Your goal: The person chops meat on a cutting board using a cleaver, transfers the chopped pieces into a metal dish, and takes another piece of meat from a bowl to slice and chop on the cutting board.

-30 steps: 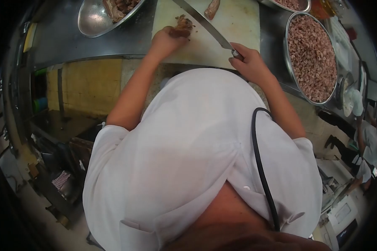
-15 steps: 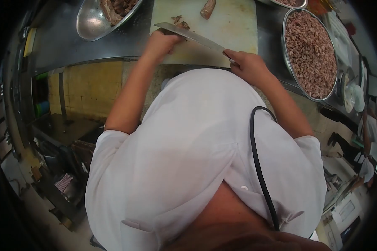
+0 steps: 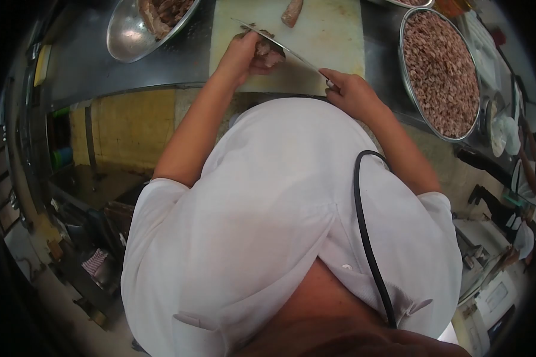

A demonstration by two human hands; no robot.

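A knife [image 3: 301, 58] is in my right hand [image 3: 352, 92], its fingers wrapped round the handle. The long blade points left and lies across the piece of meat [image 3: 269, 55], seen nearly edge-on. My left hand [image 3: 242, 58] is closed on that brown meat above the near left part of the cutting board [image 3: 327, 35]. Part of the meat is hidden by my fingers. Farther back on the board lies another piece of meat [image 3: 292, 12], apart from both hands.
A metal bowl [image 3: 124, 35] with large meat pieces stands at the left. On the right is a metal tray [image 3: 402, 59] heaped with chopped meat [image 3: 441, 77]. Part of another tray [image 3: 408, 5] shows behind it. The metal counter [image 3: 83, 71] ends near my body.
My left hand has moved right and turned, bringing the meat into clearer view. The blade has turned from showing its flat side to nearly edge-on. My right hand has barely moved.
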